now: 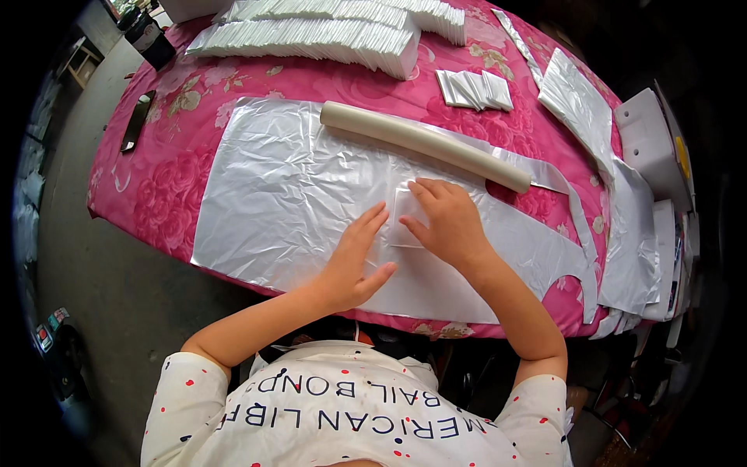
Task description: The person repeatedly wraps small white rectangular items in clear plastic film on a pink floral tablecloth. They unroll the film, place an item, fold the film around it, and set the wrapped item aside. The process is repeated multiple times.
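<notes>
A thin white plastic apron (264,187) lies spread on the table, creased on its left half, with strap-like strips at its right end. On its middle rests a small folded white square packet (406,222). My right hand (447,218) lies over the packet's right side, thumb and fingers apart, partly hiding it. My left hand (356,261) is just left of the packet, fingers stretched and thumb spread, its edge by the plastic. A long beige tube (424,144) lies across the apron's far edge, beyond both hands.
Rows of folded white packets (311,39) stand at the back; a small fanned pile (475,90) lies nearer. More plastic sheets (580,101) hang over the right side beside white boxes (650,136). A phone (138,121) and dark jar (148,39) sit left on the pink floral tablecloth (167,198).
</notes>
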{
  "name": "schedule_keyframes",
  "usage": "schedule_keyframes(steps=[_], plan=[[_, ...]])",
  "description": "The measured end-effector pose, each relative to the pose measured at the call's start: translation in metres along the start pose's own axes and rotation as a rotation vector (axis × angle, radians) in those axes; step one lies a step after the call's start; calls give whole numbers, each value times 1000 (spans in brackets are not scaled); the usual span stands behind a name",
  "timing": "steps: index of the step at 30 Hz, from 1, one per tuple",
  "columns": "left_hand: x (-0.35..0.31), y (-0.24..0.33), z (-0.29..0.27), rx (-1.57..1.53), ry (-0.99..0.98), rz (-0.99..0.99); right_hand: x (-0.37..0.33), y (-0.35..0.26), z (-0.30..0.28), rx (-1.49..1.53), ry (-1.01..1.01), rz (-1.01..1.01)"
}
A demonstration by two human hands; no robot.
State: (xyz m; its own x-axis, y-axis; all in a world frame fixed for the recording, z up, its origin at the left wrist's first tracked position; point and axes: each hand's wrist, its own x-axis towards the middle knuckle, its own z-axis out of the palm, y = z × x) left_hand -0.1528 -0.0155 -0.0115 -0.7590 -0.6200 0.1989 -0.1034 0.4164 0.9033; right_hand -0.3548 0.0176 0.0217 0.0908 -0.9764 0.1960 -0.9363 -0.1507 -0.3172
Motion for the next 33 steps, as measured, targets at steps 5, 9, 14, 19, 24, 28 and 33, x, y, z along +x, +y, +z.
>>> schedule_keyframes(steps=[5, 9, 14, 19, 24, 28, 33], plan=[[-74, 5, -48, -634, -472, -747, 6, -26, 56, 36, -36, 111], [-119, 0, -48, -714, -51, -1158, -9, -96, 84, 265, -76, 108], [-142, -11, -46, -483, 102, -918, -27, -152, 89, 458, -300, -123], [-94, 35, -70, 97, -31, -579, -22, -102, 61, 506, -188, -261], [-76, 20, -66, 128, 106, -327, 11, -16, 8, 619, 112, -59], [-60, 24, -49, 203, 50, -106, 61, 111, -23, 720, 542, 391], [-49, 26, -42, 185, -27, -81, 92, 256, -30, 541, 738, 629]])
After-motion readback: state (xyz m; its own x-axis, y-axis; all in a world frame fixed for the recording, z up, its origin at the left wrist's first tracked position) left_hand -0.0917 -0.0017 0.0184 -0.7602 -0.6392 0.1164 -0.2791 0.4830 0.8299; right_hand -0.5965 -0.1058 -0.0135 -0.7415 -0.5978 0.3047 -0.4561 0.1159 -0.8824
